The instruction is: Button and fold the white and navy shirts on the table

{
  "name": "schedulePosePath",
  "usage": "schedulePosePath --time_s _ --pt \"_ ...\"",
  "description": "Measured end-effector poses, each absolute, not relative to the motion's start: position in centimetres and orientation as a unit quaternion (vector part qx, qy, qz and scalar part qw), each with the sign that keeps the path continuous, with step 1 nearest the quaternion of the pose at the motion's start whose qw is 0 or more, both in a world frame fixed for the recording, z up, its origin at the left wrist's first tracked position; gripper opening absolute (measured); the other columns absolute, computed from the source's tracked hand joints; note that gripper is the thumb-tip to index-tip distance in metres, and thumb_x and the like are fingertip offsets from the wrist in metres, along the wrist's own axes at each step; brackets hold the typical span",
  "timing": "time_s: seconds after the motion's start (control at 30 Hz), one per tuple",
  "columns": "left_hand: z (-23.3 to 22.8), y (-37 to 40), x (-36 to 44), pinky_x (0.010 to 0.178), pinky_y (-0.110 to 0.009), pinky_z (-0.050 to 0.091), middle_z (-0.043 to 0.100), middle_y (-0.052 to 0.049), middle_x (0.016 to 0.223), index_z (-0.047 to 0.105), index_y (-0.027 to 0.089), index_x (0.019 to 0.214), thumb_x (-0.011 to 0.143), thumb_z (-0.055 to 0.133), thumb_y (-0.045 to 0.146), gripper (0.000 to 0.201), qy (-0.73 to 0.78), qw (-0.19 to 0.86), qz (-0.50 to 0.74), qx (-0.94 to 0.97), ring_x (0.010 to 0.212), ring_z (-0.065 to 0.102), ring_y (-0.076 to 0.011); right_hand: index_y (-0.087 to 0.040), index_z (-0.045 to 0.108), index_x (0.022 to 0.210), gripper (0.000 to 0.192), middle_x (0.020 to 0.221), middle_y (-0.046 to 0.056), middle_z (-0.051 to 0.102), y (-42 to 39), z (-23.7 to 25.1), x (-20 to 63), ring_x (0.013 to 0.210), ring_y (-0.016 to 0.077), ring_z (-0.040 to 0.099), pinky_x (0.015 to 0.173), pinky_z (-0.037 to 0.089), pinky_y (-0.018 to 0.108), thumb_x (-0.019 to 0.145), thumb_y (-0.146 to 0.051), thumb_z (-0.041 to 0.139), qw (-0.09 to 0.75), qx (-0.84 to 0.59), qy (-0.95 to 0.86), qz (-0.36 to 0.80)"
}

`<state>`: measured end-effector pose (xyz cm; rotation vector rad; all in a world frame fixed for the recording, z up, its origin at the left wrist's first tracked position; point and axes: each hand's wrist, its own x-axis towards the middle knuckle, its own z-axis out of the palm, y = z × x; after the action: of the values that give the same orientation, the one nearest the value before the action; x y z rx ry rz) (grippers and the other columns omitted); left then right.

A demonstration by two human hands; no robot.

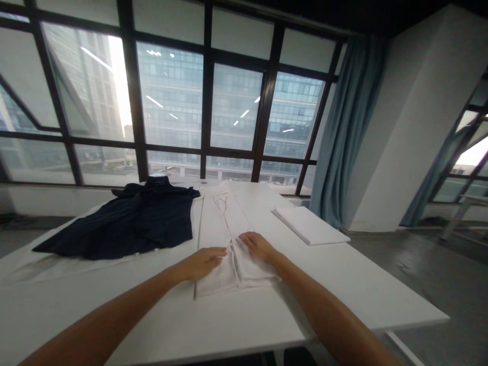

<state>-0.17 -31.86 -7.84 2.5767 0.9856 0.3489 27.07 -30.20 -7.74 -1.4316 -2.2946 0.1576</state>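
A white table (114, 305) stands before large dark-framed windows (171, 101). A dark garment (125, 221) lies spread flat on its left side. A folded white cloth (308, 224) rests near the right edge. A blue curtain (343, 127) hangs beside a white wall (412, 112).

No writing, label, brand, number or sign can be read anywhere here: the white garment (229, 239), the dark garment (129, 223), the folded white cloth (308, 223) and the tabletop (362, 290) all show plain, unmarked surfaces
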Motion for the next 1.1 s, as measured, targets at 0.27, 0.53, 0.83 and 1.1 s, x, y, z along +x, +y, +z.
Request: schedulePosePath --time_s 0.27,0.53,0.83,1.1 --pt "-8.1 -27.2 -5.5 0.114 -0.033 0.027 0.055 -0.002 0.136 0.061 0.023 0.121 0.087 0.039 0.022 0.040 0.310 0.114 0.130 0.935 0.131 0.043 -0.0147 -0.020 0.060 0.126 0.060 0.133 0.007 0.056 -29.1 -7.3 32.4 0.123 0.0211 0.051 0.107 0.035 0.034 0.069 -0.005 0.048 0.153 -0.539 -0.826 0.063" --pt "-5.8 -29.7 -4.5 0.111 -0.036 0.029 0.064 -0.003 0.124 0.065 0.025 0.113 0.089 0.043 0.028 0.033 0.289 0.159 0.155 0.931 0.117 0.056 -0.0183 -0.024 0.063 0.123 0.050 0.151 0.006 0.034 -31.6 -4.1 32.9 0.136 0.0248 0.036 0.108 0.032 0.043 0.073 -0.021 0.060 0.117 -0.458 -0.856 0.209" --pt "0.6 -31.6 -4.8 0.058 -0.024 0.047 0.064 -0.003 0.067 0.064 0.012 0.073 0.089 0.044 0.056 0.050 0.275 0.328 0.307 0.850 0.061 0.058 -0.0138 -0.019 0.074 0.083 0.046 0.082 0.008 0.073 -34.8 1.3 30.6 0.082 0.0253 0.067 0.079 0.054 0.039 0.075 -0.063 0.062 0.375 -0.349 -0.786 0.348" --pt "1.9 -24.3 -3.7 0.061 -0.035 0.054 0.066 -0.008 0.067 0.065 0.011 0.080 0.081 0.051 0.063 0.053 0.445 0.473 0.308 0.695 0.063 0.065 -0.0212 -0.010 0.069 0.086 0.066 0.084 0.012 0.071 -26.5 2.0 28.7 0.074 0.0207 0.065 0.065 0.054 0.031 0.074 -0.073 0.055 0.350 -0.538 -0.666 0.379"
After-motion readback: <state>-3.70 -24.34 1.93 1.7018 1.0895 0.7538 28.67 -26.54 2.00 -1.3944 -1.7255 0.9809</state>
